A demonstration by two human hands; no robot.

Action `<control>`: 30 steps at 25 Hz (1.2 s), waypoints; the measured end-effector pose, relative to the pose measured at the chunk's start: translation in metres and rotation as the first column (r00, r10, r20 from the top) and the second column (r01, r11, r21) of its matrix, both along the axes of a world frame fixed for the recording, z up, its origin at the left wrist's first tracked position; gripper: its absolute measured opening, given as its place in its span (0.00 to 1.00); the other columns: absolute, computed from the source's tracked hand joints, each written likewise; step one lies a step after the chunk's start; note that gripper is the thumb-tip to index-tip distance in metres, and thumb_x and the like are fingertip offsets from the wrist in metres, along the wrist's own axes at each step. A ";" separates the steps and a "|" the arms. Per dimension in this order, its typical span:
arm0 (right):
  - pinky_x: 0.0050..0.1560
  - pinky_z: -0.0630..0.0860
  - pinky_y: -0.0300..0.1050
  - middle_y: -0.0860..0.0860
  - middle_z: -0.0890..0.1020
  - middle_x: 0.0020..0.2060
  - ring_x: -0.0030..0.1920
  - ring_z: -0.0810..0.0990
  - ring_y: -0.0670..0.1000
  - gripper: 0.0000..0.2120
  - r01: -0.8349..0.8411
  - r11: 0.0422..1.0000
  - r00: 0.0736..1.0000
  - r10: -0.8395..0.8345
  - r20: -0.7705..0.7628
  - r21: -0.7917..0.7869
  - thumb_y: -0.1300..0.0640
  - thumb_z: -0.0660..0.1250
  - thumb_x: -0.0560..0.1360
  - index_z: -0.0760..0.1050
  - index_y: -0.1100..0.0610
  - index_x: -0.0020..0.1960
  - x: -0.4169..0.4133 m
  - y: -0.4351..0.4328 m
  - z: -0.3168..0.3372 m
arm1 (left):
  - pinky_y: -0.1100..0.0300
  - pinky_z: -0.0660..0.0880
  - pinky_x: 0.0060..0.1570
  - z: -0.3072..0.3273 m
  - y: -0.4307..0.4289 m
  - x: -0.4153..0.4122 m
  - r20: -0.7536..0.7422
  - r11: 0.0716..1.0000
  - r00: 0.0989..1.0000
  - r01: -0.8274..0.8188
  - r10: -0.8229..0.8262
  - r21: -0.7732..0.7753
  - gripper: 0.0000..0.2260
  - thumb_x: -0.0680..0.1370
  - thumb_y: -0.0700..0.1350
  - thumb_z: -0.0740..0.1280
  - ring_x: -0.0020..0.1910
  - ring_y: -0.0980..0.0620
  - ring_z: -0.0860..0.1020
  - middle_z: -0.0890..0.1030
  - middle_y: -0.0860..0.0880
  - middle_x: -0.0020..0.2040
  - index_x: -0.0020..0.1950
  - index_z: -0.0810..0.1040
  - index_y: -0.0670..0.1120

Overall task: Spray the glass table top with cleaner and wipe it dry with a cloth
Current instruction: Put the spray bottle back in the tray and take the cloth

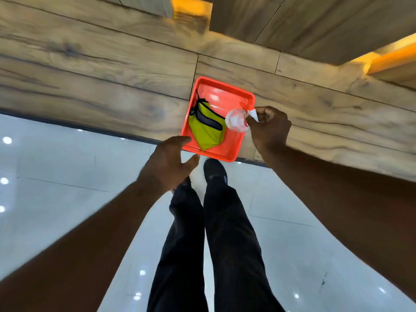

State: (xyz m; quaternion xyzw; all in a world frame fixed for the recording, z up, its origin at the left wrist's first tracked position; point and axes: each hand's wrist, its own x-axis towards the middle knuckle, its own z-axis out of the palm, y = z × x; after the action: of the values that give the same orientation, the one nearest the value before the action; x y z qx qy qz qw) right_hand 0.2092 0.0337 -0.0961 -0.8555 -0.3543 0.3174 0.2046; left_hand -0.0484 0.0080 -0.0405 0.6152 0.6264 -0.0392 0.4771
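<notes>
Two legs in black trousers [225,233] stand on the glossy white floor [67,165], one dark shoe [213,170] just short of the orange tray [229,144]. The clear spray bottle [236,120] is at the tray's right edge, gripped at its white and red head by the curled fingers of the right hand [270,129]; whether it rests on the tray or is lifted cannot be told. A yellow-green pouch [206,129] with a black zip lies along the tray's left side. The left hand [166,161] hovers spread and empty at the tray's near left corner. The tray sits at the near edge of a wood-grain surface [101,86].
</notes>
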 end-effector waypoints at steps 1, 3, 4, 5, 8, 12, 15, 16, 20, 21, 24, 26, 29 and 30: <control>0.51 0.80 0.46 0.52 0.90 0.44 0.45 0.87 0.53 0.08 0.011 1.000 1.000 -0.011 0.015 -0.005 0.52 0.79 0.73 0.88 0.55 0.48 0.003 0.012 -0.023 | 0.64 0.67 0.66 -0.017 0.003 0.004 0.007 1.000 1.000 -0.015 0.015 0.001 0.26 0.78 0.54 0.73 0.69 0.51 0.76 0.78 0.50 0.72 0.74 0.76 0.49; 0.53 0.82 0.49 0.53 0.90 0.45 0.47 0.88 0.56 0.09 0.030 0.999 0.999 -0.029 0.042 -0.016 0.52 0.78 0.72 0.89 0.55 0.49 0.009 0.034 -0.063 | 0.64 0.67 0.65 -0.046 0.009 0.010 0.023 1.000 1.000 -0.014 0.014 -0.001 0.26 0.78 0.54 0.73 0.68 0.51 0.77 0.78 0.50 0.71 0.74 0.76 0.49; 0.53 0.81 0.47 0.53 0.91 0.45 0.48 0.88 0.55 0.09 0.035 0.999 0.998 -0.034 0.045 -0.017 0.53 0.78 0.72 0.89 0.55 0.50 0.012 0.043 -0.082 | 0.62 0.68 0.66 -0.061 0.012 0.014 0.031 1.000 1.000 -0.007 0.007 -0.001 0.26 0.78 0.54 0.74 0.67 0.50 0.77 0.78 0.50 0.71 0.74 0.76 0.49; 0.51 0.79 0.44 0.53 0.91 0.46 0.48 0.88 0.54 0.08 0.035 0.999 0.998 -0.034 0.045 -0.011 0.54 0.78 0.73 0.89 0.55 0.51 0.015 0.050 -0.097 | 0.60 0.69 0.67 -0.073 0.014 0.017 0.038 1.000 0.999 -0.002 0.002 -0.003 0.26 0.78 0.54 0.74 0.67 0.50 0.78 0.78 0.50 0.71 0.74 0.76 0.48; 0.45 0.71 0.36 0.50 0.90 0.47 0.48 0.88 0.50 0.08 -0.014 0.999 0.999 0.012 0.048 0.030 0.53 0.77 0.74 0.89 0.53 0.52 0.017 0.064 -0.124 | 0.58 0.69 0.69 -0.097 0.021 0.022 0.044 1.000 0.999 -0.011 0.012 -0.006 0.26 0.78 0.53 0.74 0.69 0.49 0.76 0.77 0.49 0.72 0.74 0.76 0.47; 0.58 0.76 0.41 0.50 0.86 0.62 0.62 0.83 0.53 0.20 -0.202 0.979 0.971 0.195 0.138 0.034 0.51 0.75 0.75 0.83 0.53 0.66 0.015 0.062 -0.116 | 0.62 0.66 0.68 -0.106 0.028 0.023 0.033 0.999 0.999 -0.008 0.009 -0.031 0.26 0.78 0.54 0.73 0.71 0.51 0.75 0.76 0.49 0.73 0.75 0.75 0.48; 0.59 0.76 0.50 0.58 0.77 0.62 0.60 0.78 0.57 0.21 -0.381 0.912 0.910 0.340 0.238 0.153 0.58 0.76 0.72 0.77 0.59 0.64 -0.002 0.030 -0.104 | 0.60 0.67 0.68 -0.102 0.033 0.021 0.023 0.998 1.000 0.001 0.000 -0.067 0.27 0.79 0.55 0.73 0.72 0.50 0.74 0.76 0.48 0.74 0.75 0.74 0.48; 0.58 0.77 0.51 0.58 0.78 0.58 0.55 0.77 0.54 0.15 -0.440 0.885 0.896 0.420 0.143 0.156 0.61 0.75 0.73 0.78 0.59 0.59 -0.011 0.018 -0.106 | 0.59 0.68 0.68 -0.103 0.034 0.020 0.020 0.997 1.000 -0.005 0.007 -0.077 0.27 0.79 0.55 0.73 0.71 0.50 0.74 0.76 0.48 0.74 0.75 0.74 0.48; 0.70 0.74 0.48 0.59 0.78 0.68 0.65 0.79 0.56 0.23 -0.620 0.724 0.784 0.564 -0.258 -0.302 0.57 0.77 0.77 0.79 0.56 0.70 -0.033 -0.011 -0.158 | 0.57 0.75 0.67 -0.126 0.026 0.013 0.059 0.988 0.986 -0.152 0.154 -0.030 0.21 0.77 0.52 0.74 0.63 0.54 0.80 0.82 0.51 0.67 0.70 0.80 0.49; 0.73 0.69 0.46 0.61 0.74 0.74 0.73 0.74 0.59 0.29 -0.619 0.691 0.785 0.554 -0.277 -0.372 0.55 0.78 0.77 0.75 0.55 0.76 -0.037 -0.010 -0.179 | 0.54 0.78 0.65 -0.137 0.019 0.007 0.076 0.978 0.975 -0.208 0.208 -0.020 0.20 0.77 0.51 0.75 0.60 0.55 0.81 0.83 0.52 0.64 0.68 0.81 0.49; 0.70 0.67 0.41 0.61 0.64 0.83 0.80 0.68 0.60 0.35 -0.560 0.701 0.826 0.509 -0.241 -0.440 0.57 0.77 0.77 0.70 0.48 0.81 -0.046 0.001 -0.238 | 0.57 0.80 0.60 -0.163 -0.004 -0.010 0.078 0.943 0.940 -0.332 0.333 -0.033 0.17 0.76 0.50 0.75 0.56 0.61 0.82 0.85 0.56 0.58 0.65 0.83 0.52; 0.55 0.71 0.34 0.59 0.77 0.74 0.72 0.79 0.58 0.28 -0.519 0.733 0.853 0.478 -0.210 -0.440 0.61 0.76 0.77 0.77 0.51 0.76 -0.047 0.006 -0.257 | 0.70 0.77 0.53 -0.167 -0.015 -0.018 0.043 0.914 0.915 -0.398 0.402 -0.079 0.14 0.77 0.50 0.75 0.54 0.66 0.81 0.84 0.59 0.56 0.62 0.83 0.54; 0.53 0.76 0.39 0.51 0.83 0.49 0.52 0.82 0.51 0.14 -0.440 0.810 0.898 0.410 -0.163 -0.388 0.61 0.77 0.76 0.84 0.56 0.61 -0.059 0.004 -0.234 | 0.82 0.69 0.43 -0.149 -0.028 -0.031 0.006 0.870 0.877 -0.475 0.480 -0.132 0.14 0.77 0.51 0.75 0.53 0.67 0.81 0.84 0.59 0.56 0.62 0.83 0.52; 0.52 0.76 0.43 0.50 0.82 0.48 0.49 0.80 0.50 0.17 -0.407 0.837 0.913 0.371 -0.168 -0.366 0.61 0.78 0.75 0.81 0.56 0.63 -0.063 0.003 -0.214 | 0.83 0.69 0.43 -0.135 -0.031 -0.034 -0.002 0.862 0.872 -0.483 0.489 -0.150 0.15 0.77 0.51 0.75 0.53 0.66 0.81 0.84 0.58 0.57 0.63 0.83 0.51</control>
State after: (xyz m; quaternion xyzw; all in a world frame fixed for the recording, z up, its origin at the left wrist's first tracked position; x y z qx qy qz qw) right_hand 0.1463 0.0363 -0.3097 -0.7737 -0.4400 0.4552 -0.0242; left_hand -0.0822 -0.0227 -0.1751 0.4016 0.7478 0.0477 0.5266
